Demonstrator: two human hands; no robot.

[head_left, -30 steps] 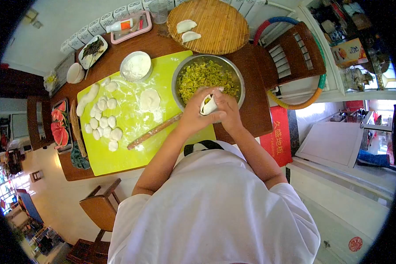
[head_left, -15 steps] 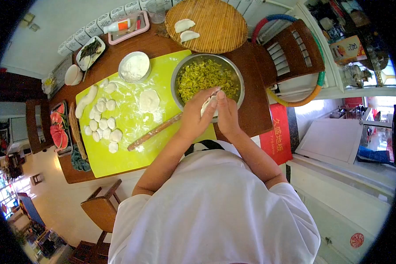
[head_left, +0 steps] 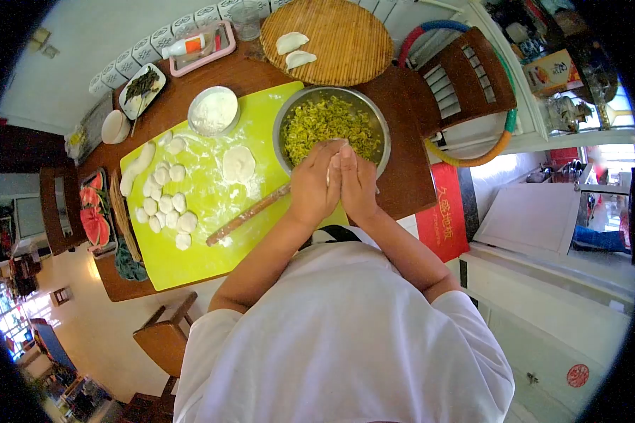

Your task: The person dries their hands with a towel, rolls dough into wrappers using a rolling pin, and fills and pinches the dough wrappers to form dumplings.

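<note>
My left hand (head_left: 316,185) and my right hand (head_left: 358,185) are pressed together over the near rim of a steel bowl (head_left: 283,151). Between them is a dumpling, almost wholly hidden by the fingers. Chopped green-yellow filling (head_left: 324,123) lies in the bowl. Left of the hands, a rolling pin (head_left: 247,215) rests slantwise on the lime-green mat (head_left: 190,261). A flat dough wrapper (head_left: 238,165) lies beyond the pin. Several small dough pieces (head_left: 166,204) and a dough roll (head_left: 138,169) are at the mat's left.
Two finished dumplings (head_left: 300,59) lie on a round bamboo board (head_left: 346,35) at the back. A bowl of flour (head_left: 214,111) stands on the mat's far edge. Watermelon slices (head_left: 95,211) are at the table's left. A wooden chair (head_left: 466,81) stands to the right.
My hands have closed tighter against each other, covering the dumpling that showed between them before. The view has shifted slightly.
</note>
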